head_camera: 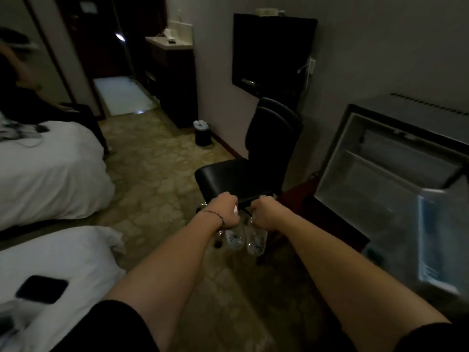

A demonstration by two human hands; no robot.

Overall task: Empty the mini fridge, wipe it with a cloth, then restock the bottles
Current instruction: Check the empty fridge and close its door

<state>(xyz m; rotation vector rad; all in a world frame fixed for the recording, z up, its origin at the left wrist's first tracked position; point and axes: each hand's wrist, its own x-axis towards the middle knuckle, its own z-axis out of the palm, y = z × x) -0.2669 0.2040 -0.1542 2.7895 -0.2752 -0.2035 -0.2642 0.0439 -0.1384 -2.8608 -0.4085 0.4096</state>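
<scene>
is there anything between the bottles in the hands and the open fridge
Nothing visible blocks the way. Each hand grips a clear bottle in front of the black chair. The mini fridge stands open to the right, its door swung out.

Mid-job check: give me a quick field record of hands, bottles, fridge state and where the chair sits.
left hand: left hand grips the left bottle by its top
right hand: right hand grips the right bottle by its top
bottles: clear plastic, hanging side by side over the floor
mini fridge: mini fridge open, no bottles visible inside
fridge door: fridge door swung open at right
chair: black chair just beyond the hands, seat bare
</scene>
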